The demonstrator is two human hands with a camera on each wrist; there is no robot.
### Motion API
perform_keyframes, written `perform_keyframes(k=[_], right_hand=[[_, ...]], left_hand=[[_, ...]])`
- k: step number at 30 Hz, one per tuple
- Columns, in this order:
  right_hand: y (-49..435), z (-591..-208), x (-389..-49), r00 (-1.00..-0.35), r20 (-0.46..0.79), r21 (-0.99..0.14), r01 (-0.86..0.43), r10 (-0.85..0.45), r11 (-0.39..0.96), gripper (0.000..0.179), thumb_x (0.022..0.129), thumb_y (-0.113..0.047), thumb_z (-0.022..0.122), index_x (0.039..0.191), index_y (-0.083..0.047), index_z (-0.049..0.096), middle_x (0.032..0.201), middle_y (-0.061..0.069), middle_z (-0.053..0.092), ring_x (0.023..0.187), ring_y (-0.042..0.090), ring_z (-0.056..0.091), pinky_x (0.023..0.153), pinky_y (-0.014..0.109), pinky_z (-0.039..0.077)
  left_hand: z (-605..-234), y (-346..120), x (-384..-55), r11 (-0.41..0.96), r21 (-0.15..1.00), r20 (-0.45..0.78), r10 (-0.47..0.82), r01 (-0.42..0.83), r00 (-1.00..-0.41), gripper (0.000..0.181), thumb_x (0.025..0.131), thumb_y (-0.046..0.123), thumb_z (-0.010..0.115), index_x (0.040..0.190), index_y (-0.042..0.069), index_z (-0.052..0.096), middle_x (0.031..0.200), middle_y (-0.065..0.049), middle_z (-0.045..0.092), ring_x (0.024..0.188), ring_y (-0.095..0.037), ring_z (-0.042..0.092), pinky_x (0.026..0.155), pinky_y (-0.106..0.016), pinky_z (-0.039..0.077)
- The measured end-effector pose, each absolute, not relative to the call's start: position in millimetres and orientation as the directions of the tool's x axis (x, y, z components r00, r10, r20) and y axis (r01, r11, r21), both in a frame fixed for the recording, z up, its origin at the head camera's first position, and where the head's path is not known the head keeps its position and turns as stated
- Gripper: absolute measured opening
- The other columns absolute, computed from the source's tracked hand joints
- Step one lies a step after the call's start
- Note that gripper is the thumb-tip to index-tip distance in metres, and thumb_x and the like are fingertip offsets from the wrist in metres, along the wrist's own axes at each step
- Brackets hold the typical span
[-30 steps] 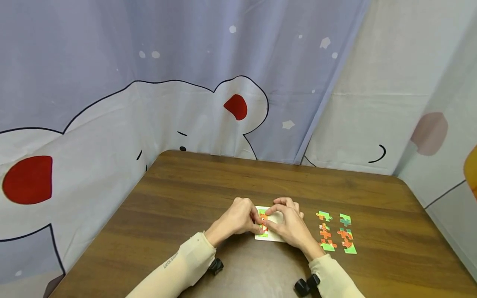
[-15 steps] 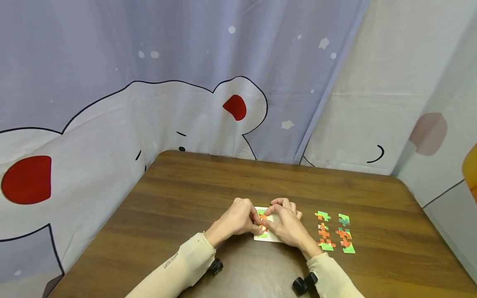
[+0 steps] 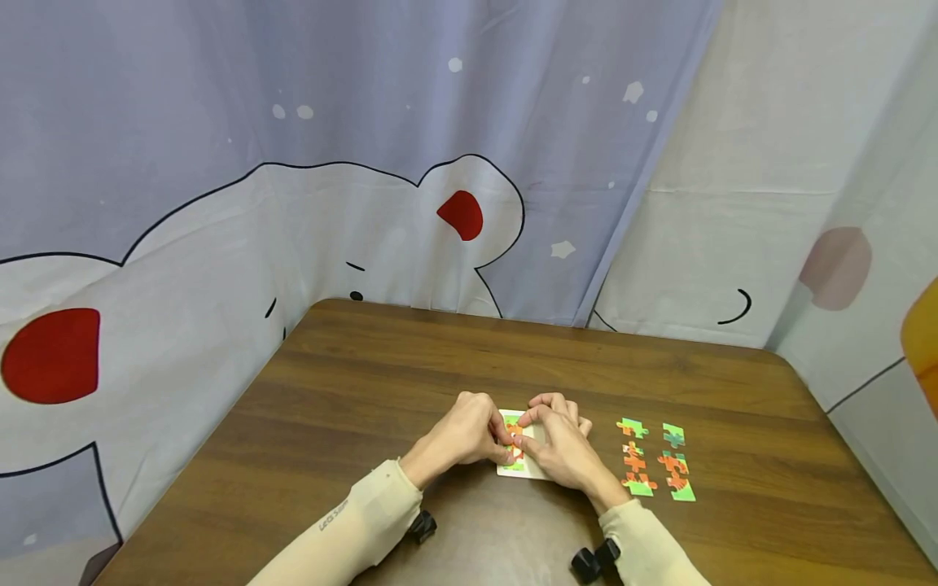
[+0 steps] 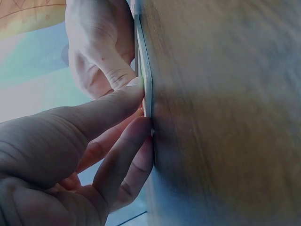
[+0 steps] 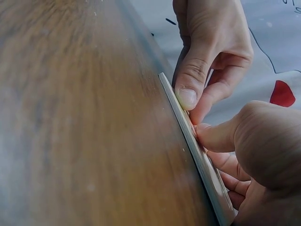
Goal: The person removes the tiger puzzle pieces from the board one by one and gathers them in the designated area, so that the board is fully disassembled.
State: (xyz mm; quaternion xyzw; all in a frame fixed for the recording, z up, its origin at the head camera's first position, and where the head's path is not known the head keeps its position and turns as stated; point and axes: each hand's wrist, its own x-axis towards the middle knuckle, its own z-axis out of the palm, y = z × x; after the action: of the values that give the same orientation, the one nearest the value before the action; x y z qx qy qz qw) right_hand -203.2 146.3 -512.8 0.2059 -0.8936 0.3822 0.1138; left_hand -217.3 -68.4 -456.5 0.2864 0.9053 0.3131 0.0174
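Note:
A small white puzzle board (image 3: 537, 433) lies on the table, with green and orange jigsaw pieces (image 3: 515, 428) along its left side. My left hand (image 3: 465, 431) bends over that side, thumb at the lower piece and fingers higher up. From the right, my right hand (image 3: 567, 449) reaches across the board, its thumb and index finger pinching at the same pieces. Both thumbs almost meet in the right wrist view, just above the thin board edge (image 5: 200, 167). The fingers hide part of the pieces and most of the board's right half.
Several loose puzzle pieces lie in two columns to the right, a left column (image 3: 634, 461) and a right column (image 3: 675, 462). The brown wooden table (image 3: 352, 391) ends at a patterned curtain (image 3: 410, 244).
The view has shifted slightly. Both hands keep nearly the same place over the board, with only small finger movements. The loose pieces lie as before.

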Motion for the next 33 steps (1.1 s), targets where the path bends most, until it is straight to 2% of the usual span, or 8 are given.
perform_keyframes(k=[5,10,15,18,21,24,30,33], right_hand=[[144,-514,-205,-0.892,0.362,-0.613,-0.447,-0.272,0.651,0.018,0.095,-0.028,0.086,0.103,-0.018,0.074,0.135,0.009,0.058,0.125,0.04,0.044,0.095,0.061,0.021],[139,-503,-198,-0.908,0.325,-0.645,-0.417,-0.263,0.64,0.017,0.093,-0.019,0.086,0.103,-0.015,0.073,0.136,0.013,0.059,0.127,0.042,0.044,0.098,0.063,0.022],[141,-494,-197,-0.934,0.241,-0.677,-0.357,-0.265,0.643,0.015,0.097,-0.019,0.085,0.108,-0.017,0.075,0.139,0.012,0.059,0.133,0.04,0.044,0.104,0.062,0.022],[146,-493,-201,-0.952,0.206,-0.695,-0.304,-0.224,0.652,0.014,0.1,-0.015,0.083,0.112,-0.018,0.077,0.136,0.009,0.064,0.135,0.038,0.048,0.106,0.061,0.027],[148,-495,-205,-0.958,0.23,-0.678,-0.283,-0.17,0.678,0.016,0.099,-0.01,0.082,0.112,-0.019,0.081,0.127,0.006,0.07,0.13,0.035,0.055,0.105,0.061,0.035],[147,-494,-207,-0.952,0.274,-0.643,-0.288,-0.138,0.709,0.013,0.096,-0.009,0.086,0.104,-0.019,0.086,0.116,0.003,0.074,0.12,0.032,0.06,0.104,0.062,0.04],[142,-495,-206,-0.932,0.343,-0.619,-0.321,-0.121,0.717,0.008,0.089,-0.011,0.092,0.09,-0.018,0.088,0.104,0.002,0.073,0.108,0.029,0.059,0.096,0.054,0.041],[138,-496,-204,-0.921,0.368,-0.595,-0.337,-0.125,0.73,0.006,0.088,-0.013,0.093,0.088,-0.018,0.089,0.101,0.002,0.072,0.105,0.028,0.057,0.092,0.05,0.04]], left_hand=[[-455,-69,-217,0.651,0.573,0.14,0.521,0.498,-0.842,0.021,0.071,0.02,0.109,0.072,0.019,0.087,0.065,0.015,0.074,0.061,0.002,0.054,0.057,-0.02,0.047],[-454,-70,-217,0.653,0.572,0.135,0.522,0.497,-0.842,0.022,0.071,0.02,0.109,0.072,0.019,0.087,0.065,0.014,0.075,0.062,0.001,0.055,0.058,-0.02,0.048],[-455,-70,-217,0.653,0.568,0.142,0.523,0.502,-0.84,0.024,0.071,0.021,0.109,0.069,0.021,0.085,0.066,0.014,0.074,0.062,0.001,0.055,0.058,-0.021,0.048],[-458,-70,-217,0.654,0.566,0.145,0.52,0.501,-0.842,0.023,0.071,0.021,0.109,0.069,0.022,0.086,0.065,0.016,0.074,0.062,0.002,0.054,0.058,-0.021,0.048],[-460,-70,-217,0.651,0.574,0.146,0.515,0.497,-0.844,0.022,0.07,0.021,0.109,0.071,0.022,0.087,0.065,0.015,0.074,0.061,0.002,0.055,0.057,-0.021,0.047],[-460,-70,-217,0.647,0.578,0.151,0.514,0.497,-0.844,0.022,0.07,0.022,0.109,0.07,0.022,0.087,0.064,0.016,0.074,0.06,0.003,0.055,0.057,-0.02,0.047],[-459,-69,-218,0.651,0.573,0.157,0.509,0.498,-0.846,0.024,0.069,0.022,0.109,0.069,0.023,0.086,0.065,0.017,0.073,0.06,0.003,0.055,0.056,-0.019,0.047],[-460,-70,-218,0.658,0.576,0.144,0.502,0.485,-0.853,0.023,0.07,0.023,0.109,0.07,0.022,0.086,0.065,0.017,0.074,0.061,0.003,0.055,0.057,-0.02,0.047]])
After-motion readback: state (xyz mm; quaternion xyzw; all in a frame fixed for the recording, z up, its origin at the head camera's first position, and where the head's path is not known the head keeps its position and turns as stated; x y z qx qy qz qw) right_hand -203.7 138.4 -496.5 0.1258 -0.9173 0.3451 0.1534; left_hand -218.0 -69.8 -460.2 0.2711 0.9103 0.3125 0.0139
